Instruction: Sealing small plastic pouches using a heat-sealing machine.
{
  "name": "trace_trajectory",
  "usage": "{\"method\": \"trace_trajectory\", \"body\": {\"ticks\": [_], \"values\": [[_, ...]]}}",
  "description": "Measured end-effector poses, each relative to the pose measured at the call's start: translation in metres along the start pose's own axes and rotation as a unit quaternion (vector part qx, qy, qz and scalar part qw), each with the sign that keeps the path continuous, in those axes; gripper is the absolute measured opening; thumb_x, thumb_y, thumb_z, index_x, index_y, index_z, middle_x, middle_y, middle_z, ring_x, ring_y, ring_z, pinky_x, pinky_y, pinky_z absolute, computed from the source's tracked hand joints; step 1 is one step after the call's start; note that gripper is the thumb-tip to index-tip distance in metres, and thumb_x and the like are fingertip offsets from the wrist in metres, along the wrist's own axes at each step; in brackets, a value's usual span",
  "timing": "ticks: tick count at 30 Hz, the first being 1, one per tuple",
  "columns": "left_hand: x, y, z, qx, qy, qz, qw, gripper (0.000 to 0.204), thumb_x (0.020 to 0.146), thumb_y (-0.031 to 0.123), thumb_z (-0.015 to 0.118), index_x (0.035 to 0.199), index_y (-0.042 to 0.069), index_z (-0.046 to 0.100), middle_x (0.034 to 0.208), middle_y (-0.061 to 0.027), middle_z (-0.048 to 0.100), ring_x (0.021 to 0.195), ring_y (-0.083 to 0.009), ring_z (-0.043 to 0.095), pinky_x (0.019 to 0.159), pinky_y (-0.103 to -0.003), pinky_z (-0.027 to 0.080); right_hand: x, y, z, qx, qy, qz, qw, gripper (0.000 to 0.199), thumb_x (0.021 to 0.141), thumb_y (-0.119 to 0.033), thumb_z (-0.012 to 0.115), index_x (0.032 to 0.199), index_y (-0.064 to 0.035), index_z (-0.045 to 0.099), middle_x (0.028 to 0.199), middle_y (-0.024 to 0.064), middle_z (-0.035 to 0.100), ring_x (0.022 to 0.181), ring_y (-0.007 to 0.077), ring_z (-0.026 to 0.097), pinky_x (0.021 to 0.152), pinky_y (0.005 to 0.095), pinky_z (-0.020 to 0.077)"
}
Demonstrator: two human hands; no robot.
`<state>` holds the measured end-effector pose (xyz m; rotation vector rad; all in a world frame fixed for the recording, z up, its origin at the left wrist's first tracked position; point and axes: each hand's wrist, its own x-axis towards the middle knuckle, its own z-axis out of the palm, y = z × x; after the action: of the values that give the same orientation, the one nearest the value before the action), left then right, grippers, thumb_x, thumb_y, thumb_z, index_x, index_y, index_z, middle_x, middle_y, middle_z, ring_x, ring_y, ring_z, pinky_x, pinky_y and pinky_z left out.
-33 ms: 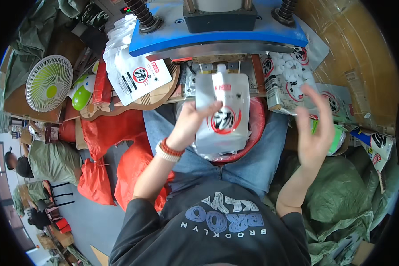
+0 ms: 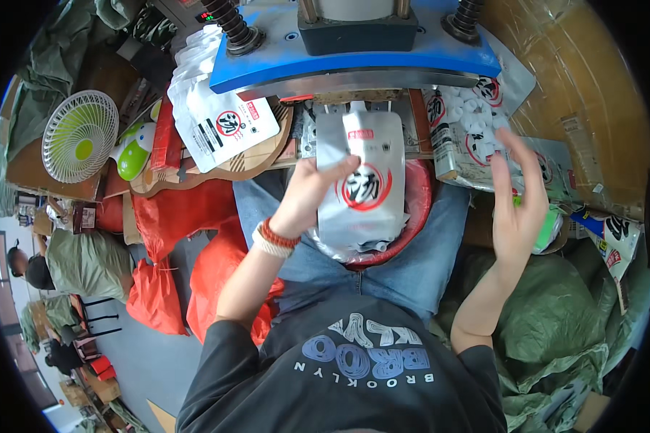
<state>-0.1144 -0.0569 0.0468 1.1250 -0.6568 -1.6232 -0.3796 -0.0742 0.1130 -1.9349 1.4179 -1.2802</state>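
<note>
My left hand (image 2: 307,196) is closed on the left edge of a silver spout pouch (image 2: 377,220), its thumb lying across the front. The pouch has a red ring with black lettering, and its white spout points up toward the press. Over on the right, my right hand (image 2: 518,213) is raised with thumb and fingers apart, and no object shows between them. Its fingertips are beside a pile of small white plastic caps or spouts (image 2: 477,119) lying on similar silver pouches.
A blue press (image 2: 354,68) spans the front. A stack of pouches (image 2: 227,130) lies on a wooden board (image 2: 267,160) at left, near a white fan (image 2: 79,137). A red tub (image 2: 420,209) sits between my legs. Red sacks (image 2: 217,278) and a green sack (image 2: 556,310) flank me.
The pouch in my left hand has shifted slightly up toward the press. My right hand has moved slightly, its fingertips still beside the white pieces.
</note>
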Motion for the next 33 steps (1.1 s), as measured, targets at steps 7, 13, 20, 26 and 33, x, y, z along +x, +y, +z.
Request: {"method": "trace_trajectory", "body": {"ticks": [7, 13, 20, 26, 33], "values": [[0.017, 0.0, -0.015, 0.064, -0.004, 0.006, 0.998, 0.03, 0.09, 0.019, 0.069, 0.112, 0.0, 0.063, 0.102, -0.0077, 0.069, 0.09, -0.0103, 0.065, 0.076, -0.025, 0.052, 0.049, 0.104, 0.046, -0.289, -0.127, -0.102, 0.943, 0.043, 0.081, -0.001, 0.059, 0.124, -0.0089, 0.057, 0.117, 0.0117, 0.06, 0.108, 0.0346, 0.051, 0.095, 0.0407, 0.0409], [0.015, 0.011, -0.154, 0.771, 0.261, 0.234, 0.531, 0.11, 0.072, 0.072, 0.064, 0.152, 0.009, 0.022, 0.16, -0.0153, 0.011, 0.147, -0.0382, 0.004, 0.107, -0.07, 0.01, 0.028, 0.095, 0.035, -0.332, -0.139, -0.071, 0.93, 0.04, 0.081, -0.005, 0.061, 0.12, -0.0139, 0.057, 0.109, 0.0063, 0.062, 0.107, 0.0264, 0.051, 0.09, 0.0403, 0.0306], [-0.044, 0.001, -0.119, 0.569, 0.25, 0.3, 0.723, 0.025, 0.077, -0.004, 0.068, 0.101, 0.003, 0.073, 0.082, -0.0124, 0.072, 0.07, -0.0134, 0.068, 0.067, -0.025, 0.051, 0.017, 0.033, 0.017, -0.116, 0.146, -0.125, 0.974, 0.015, 0.084, -0.012, 0.069, 0.097, -0.0079, 0.066, 0.101, 0.0049, 0.067, 0.097, 0.0242, 0.061, 0.099, 0.0454, 0.0337], [-0.074, 0.014, -0.033, 0.568, 0.123, 0.448, 0.679, 0.032, 0.067, -0.008, 0.067, 0.095, 0.005, 0.073, 0.097, -0.0074, 0.073, 0.095, -0.0262, 0.07, 0.084, -0.033, 0.058, -0.028, -0.045, 0.047, -0.085, -0.052, -0.366, 0.925, 0.032, 0.068, -0.015, 0.08, 0.095, -0.0026, 0.069, 0.093, 0.0066, 0.066, 0.092, 0.0251, 0.063, 0.099, 0.0492, 0.04], [-0.092, 0.025, -0.007, 0.496, -0.129, 0.391, 0.765, 0.03, 0.076, 0.005, 0.068, 0.105, 0.001, 0.07, 0.105, -0.0121, 0.071, 0.091, -0.0278, 0.071, 0.08, -0.034, 0.057, -0.044, -0.077, 0.014, 0.002, -0.111, -0.35, 0.93, 0.032, 0.071, -0.016, 0.079, 0.1, -0.0047, 0.071, 0.093, 0.0063, 0.066, 0.091, 0.0228, 0.065, 0.102, 0.0467, 0.042]]}}
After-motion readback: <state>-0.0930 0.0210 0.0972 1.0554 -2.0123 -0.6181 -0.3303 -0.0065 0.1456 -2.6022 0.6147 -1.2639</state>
